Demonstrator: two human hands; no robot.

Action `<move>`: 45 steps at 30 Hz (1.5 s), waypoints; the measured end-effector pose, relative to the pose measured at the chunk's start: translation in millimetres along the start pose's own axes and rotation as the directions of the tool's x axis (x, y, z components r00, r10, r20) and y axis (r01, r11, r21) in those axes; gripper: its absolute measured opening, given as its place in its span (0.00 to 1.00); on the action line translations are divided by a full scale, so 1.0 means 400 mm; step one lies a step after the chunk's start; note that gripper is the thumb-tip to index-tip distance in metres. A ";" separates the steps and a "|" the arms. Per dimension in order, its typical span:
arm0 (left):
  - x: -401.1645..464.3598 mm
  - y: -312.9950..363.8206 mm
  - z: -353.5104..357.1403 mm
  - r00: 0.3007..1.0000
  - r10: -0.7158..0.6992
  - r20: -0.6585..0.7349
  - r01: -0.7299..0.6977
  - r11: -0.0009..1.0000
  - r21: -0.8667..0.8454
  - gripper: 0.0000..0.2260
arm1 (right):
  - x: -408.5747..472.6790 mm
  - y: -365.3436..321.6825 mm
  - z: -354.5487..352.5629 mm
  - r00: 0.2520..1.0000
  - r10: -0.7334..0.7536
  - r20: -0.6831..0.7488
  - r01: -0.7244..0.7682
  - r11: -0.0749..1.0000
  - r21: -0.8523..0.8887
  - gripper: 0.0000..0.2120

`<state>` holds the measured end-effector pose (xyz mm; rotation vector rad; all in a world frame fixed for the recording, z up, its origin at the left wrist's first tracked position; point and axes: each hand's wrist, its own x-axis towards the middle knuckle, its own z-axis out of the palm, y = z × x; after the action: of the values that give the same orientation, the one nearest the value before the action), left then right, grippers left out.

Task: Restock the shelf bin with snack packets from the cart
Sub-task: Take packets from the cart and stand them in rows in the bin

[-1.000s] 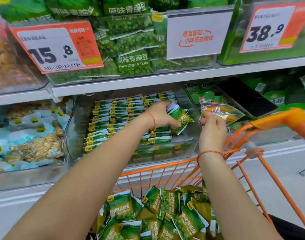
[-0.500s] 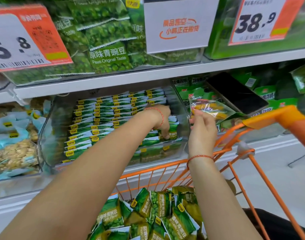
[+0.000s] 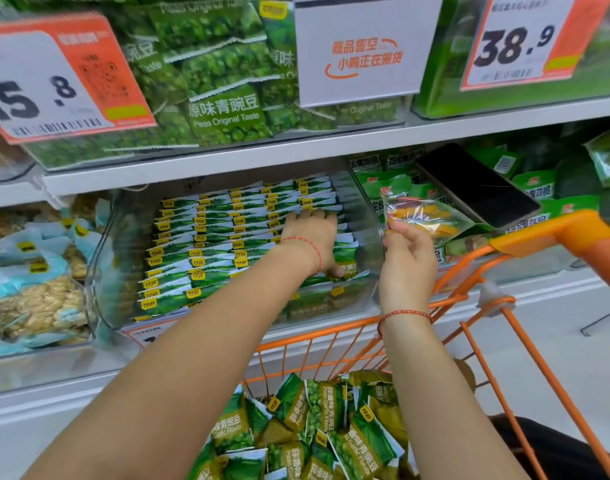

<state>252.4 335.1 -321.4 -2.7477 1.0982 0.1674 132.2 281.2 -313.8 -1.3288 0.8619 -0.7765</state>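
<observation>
A clear shelf bin (image 3: 374, 237) on the lower shelf holds several rows of green-and-white snack packets (image 3: 213, 237) standing on edge. My left hand (image 3: 314, 237) is inside the bin, fingers spread flat on the packets at its right side, the thumb low against a front packet. My right hand (image 3: 405, 258) is just outside the bin's right wall and pinches a clear packet with yellow-orange contents (image 3: 425, 216) by its lower corner. Below, the orange cart (image 3: 553, 233) holds several loose green garlic-flavour pea packets (image 3: 314, 420).
A black phone (image 3: 476, 185) lies tilted on green packets in the bin to the right. A bin of nut packets (image 3: 37, 299) stands at the left. The upper shelf carries green pea bags (image 3: 224, 84) and price signs (image 3: 50, 77). Pale floor shows at right.
My left hand has pushed its green packet down into the bin and now lies flat across the rows. My right hand still holds the clear packet in about the same place.
</observation>
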 end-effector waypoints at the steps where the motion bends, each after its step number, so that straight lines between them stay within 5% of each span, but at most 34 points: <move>1: -0.001 0.001 0.003 1.000 -0.011 0.011 0.011 1.000 0.006 0.41 | -0.001 -0.001 -0.002 1.000 -0.002 -0.001 0.002 1.000 -0.009 0.09; 7: -0.063 -0.023 -0.015 0.995 -0.045 -0.091 0.033 0.991 -0.132 0.41 | -0.026 -0.008 -0.001 0.995 -0.099 0.030 0.102 0.985 -0.140 0.10; 13: -0.318 -0.048 -0.036 0.864 -0.125 -0.487 -0.125 0.885 -0.449 0.10 | -0.120 -0.025 -0.011 0.946 -0.255 0.198 0.292 0.938 -0.189 0.07; 16: -0.466 -0.022 -0.005 0.825 -0.155 -0.543 -0.157 0.860 -0.485 0.10 | -0.165 -0.037 -0.018 0.925 -0.271 0.266 0.312 0.942 -0.125 0.10; 18: -0.525 -0.017 0.036 0.930 -0.119 -0.348 -0.047 0.900 -0.434 0.12 | -0.193 -0.041 -0.027 0.916 -0.250 0.313 0.292 0.952 -0.094 0.12; 20: -0.544 -0.018 0.095 0.990 -0.141 0.030 0.142 0.922 -0.359 0.14 | -0.215 -0.040 -0.044 0.911 -0.204 0.358 0.249 0.965 -0.084 0.12; 22: -0.541 -0.006 0.152 0.943 -0.204 0.262 0.287 0.899 -0.331 0.16 | -0.227 -0.031 -0.070 0.882 -0.105 0.460 0.196 0.968 -0.155 0.11; 24: -0.526 0.004 0.199 0.895 -0.286 0.341 0.397 0.860 -0.322 0.15 | -0.236 -0.012 -0.096 0.812 0.038 0.583 0.181 0.933 -0.312 0.09; 27: -0.495 0.016 0.244 0.875 -0.346 0.338 0.451 0.836 -0.314 0.15 | -0.247 0.032 -0.129 0.744 0.210 0.634 0.201 0.835 -0.513 0.09; 32: -0.493 0.018 0.280 0.884 -0.379 0.274 0.467 0.746 -0.475 0.17 | -0.238 0.073 -0.175 0.753 0.300 0.585 0.122 0.811 -0.573 0.07; 36: -0.531 -0.006 0.208 0.939 -0.304 0.158 0.343 0.823 -0.452 0.16 | -0.213 0.089 -0.186 0.693 0.387 0.608 0.138 0.757 -0.638 0.05; 39: -0.573 -0.032 0.150 0.968 -0.233 0.093 0.248 0.824 -0.510 0.16 | -0.225 0.093 -0.186 0.597 0.446 0.667 0.219 0.709 -0.670 0.27; 42: -0.600 -0.053 0.113 0.981 -0.184 0.058 0.166 0.646 -0.745 0.15 | -0.250 0.078 -0.175 0.475 0.462 0.749 0.230 0.756 -0.612 0.37; 45: -0.603 -0.055 0.099 0.976 -0.220 -0.004 0.120 0.551 -0.826 0.12 | -0.260 0.072 -0.166 0.426 0.422 0.801 0.121 0.850 -0.512 0.18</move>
<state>92.0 520.8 -316.6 -3.7229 0.8922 0.6786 23.5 342.5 -336.3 -1.8028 0.2549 0.4419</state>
